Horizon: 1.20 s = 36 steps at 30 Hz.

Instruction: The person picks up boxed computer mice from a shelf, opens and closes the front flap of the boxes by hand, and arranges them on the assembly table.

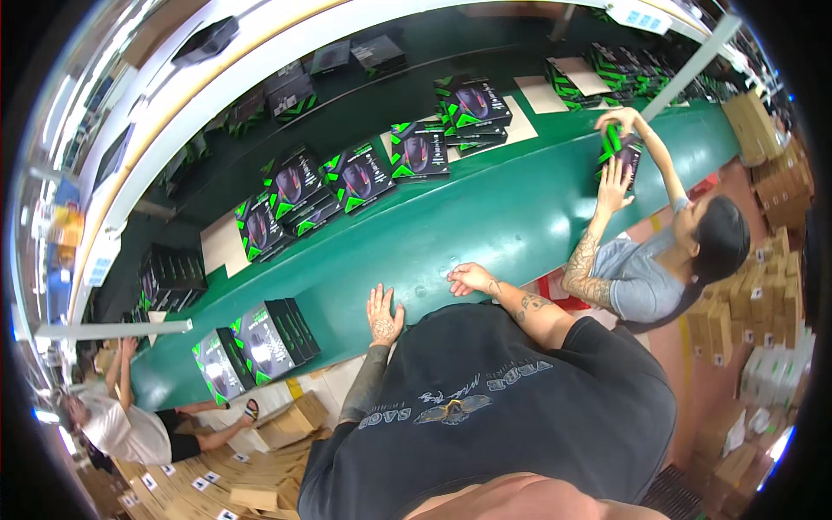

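My left hand [382, 314] lies flat near the close edge of the green work surface [416, 238], fingers spread and holding nothing. To its right, my right hand [472, 277] rests over the same surface with loosely bent fingers, a little apart and empty. Left of my left hand stands a row of black and green computer mouse boxes [267, 341], leaning together. Across the surface, several more mouse boxes [357, 178] lie in stacks along the far side. Neither hand touches a box.
At the right, a person in grey [654, 260] handles a mouse box [620, 160]. Another person [130, 425] is at the far left. Cardboard cartons [295, 423] stand behind on the left, more cartons [737, 303] at the right. A metal post [693, 69] slants over the surface.
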### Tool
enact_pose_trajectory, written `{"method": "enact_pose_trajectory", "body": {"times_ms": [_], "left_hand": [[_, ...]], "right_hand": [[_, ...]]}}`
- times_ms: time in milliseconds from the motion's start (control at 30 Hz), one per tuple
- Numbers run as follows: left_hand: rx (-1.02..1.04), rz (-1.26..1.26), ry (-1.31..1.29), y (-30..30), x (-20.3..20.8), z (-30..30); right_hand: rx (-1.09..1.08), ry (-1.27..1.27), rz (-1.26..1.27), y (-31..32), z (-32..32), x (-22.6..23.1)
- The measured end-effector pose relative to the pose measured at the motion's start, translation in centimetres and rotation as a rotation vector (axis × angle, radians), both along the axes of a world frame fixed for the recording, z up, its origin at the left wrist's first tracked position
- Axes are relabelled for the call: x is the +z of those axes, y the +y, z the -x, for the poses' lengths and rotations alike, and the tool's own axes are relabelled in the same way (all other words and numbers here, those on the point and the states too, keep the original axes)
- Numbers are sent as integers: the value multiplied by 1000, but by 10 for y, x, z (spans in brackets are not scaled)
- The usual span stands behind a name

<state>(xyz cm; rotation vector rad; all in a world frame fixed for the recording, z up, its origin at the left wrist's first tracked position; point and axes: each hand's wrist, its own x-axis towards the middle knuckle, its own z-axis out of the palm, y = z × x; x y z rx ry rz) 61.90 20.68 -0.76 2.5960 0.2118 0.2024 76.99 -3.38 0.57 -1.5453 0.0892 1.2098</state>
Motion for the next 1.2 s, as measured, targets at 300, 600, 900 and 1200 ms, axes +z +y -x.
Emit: {"method": "enact_pose_trajectory", "body": {"times_ms": [300,600,900,1200], "left_hand": [[0,-27,14,-8,1,5],[5,6,-15,-9,-2,3],[6,7,11,-16,5,0],[3,-6,-3,-25,7,-3]], "right_hand": [[38,-20,9,-9,3,8],[51,-10,34,-10,-1,14],[31,-12,11,-16,-1,12],[14,-23,-5,-24,-3,15]]}}
